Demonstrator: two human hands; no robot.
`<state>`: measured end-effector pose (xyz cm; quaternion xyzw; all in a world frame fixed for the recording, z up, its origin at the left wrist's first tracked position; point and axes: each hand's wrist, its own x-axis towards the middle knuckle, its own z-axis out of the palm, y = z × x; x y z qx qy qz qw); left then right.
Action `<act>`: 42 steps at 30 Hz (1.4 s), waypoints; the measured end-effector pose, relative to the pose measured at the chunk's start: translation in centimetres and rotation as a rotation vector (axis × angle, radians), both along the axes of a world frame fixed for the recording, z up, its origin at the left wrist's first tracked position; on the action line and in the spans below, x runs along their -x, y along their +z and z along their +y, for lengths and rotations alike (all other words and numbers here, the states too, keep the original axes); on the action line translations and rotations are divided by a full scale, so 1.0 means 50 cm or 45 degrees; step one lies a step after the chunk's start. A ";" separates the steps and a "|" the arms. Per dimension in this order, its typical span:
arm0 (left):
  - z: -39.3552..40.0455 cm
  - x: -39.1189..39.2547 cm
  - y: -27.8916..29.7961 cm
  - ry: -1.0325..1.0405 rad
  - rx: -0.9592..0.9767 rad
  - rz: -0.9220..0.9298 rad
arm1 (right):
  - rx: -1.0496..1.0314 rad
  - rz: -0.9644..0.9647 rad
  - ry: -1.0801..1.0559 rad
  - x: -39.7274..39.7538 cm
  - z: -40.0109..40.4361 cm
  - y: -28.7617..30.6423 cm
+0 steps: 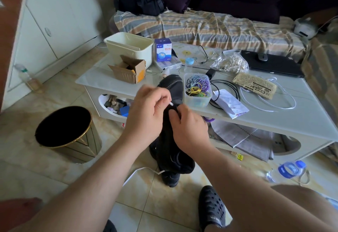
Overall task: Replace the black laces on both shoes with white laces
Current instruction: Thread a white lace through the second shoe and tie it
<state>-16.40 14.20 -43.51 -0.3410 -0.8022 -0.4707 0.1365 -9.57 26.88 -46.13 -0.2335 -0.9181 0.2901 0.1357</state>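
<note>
Two hands thread one black shoe [172, 121]; left hand [146, 107] pinches white lace [171, 103], right hand [188, 127] grips shoe; second shoe [171, 178] at six o'clock waits.

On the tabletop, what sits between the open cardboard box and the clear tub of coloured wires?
In the head view, the toe of the black shoe fills the gap between cardboard box and tub.
</note>
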 end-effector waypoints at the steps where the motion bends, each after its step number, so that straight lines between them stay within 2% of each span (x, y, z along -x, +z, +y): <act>1: 0.001 -0.003 0.013 -0.006 -0.099 -0.025 | 0.114 -0.028 -0.025 0.004 0.004 -0.008; 5: 0.003 -0.007 0.079 -0.122 -0.718 -0.537 | 0.283 -0.151 -0.137 0.007 0.033 -0.055; 7: -0.012 0.005 0.093 -0.018 -0.828 -0.701 | 0.305 -0.181 -0.209 0.006 0.059 -0.074; 8: -0.021 0.015 0.088 0.053 -0.785 -0.737 | 0.315 -0.181 -0.233 0.005 0.070 -0.080; 9: -0.030 0.026 0.076 0.132 -0.611 -0.713 | 0.315 -0.175 -0.242 0.004 0.079 -0.082; 12: -0.047 0.040 0.014 0.173 0.418 -0.520 | 0.193 -0.110 -0.171 0.003 0.089 -0.079; 13: -0.046 0.031 -0.002 0.107 0.641 -0.526 | 0.118 -0.073 -0.135 0.002 0.085 -0.073; 14: -0.039 0.021 -0.017 0.029 0.742 -0.526 | 0.037 -0.038 -0.111 0.001 0.080 -0.068; 16: -0.019 0.002 -0.030 -0.021 0.752 -0.453 | -0.126 0.047 -0.086 -0.001 0.070 -0.061; 20: 0.001 -0.005 -0.027 0.121 0.574 -0.415 | -0.413 0.295 0.082 -0.004 0.042 -0.066; 25: -0.002 -0.002 -0.038 0.098 0.734 -0.291 | -0.599 0.475 0.209 -0.003 0.033 -0.074; 28: -0.002 -0.003 -0.042 0.064 0.591 -0.285 | -0.599 0.481 0.173 0.000 0.040 -0.073; 31: -0.002 -0.009 -0.030 -0.044 0.374 -0.419 | -0.589 0.378 0.121 0.002 0.042 -0.079; 35: -0.004 -0.020 0.040 -0.066 -0.221 -0.533 | -0.374 0.028 0.052 0.005 0.073 -0.100; 39: -0.024 -0.018 0.140 -0.020 -0.891 -0.623 | -0.282 -0.165 -0.021 -0.009 0.105 -0.129; 41: -0.036 -0.014 0.166 0.030 -1.088 -0.697 | -0.252 -0.217 -0.030 -0.015 0.109 -0.131; 42: -0.039 -0.009 0.163 0.062 -1.078 -0.719 | -0.244 -0.235 -0.027 -0.016 0.108 -0.129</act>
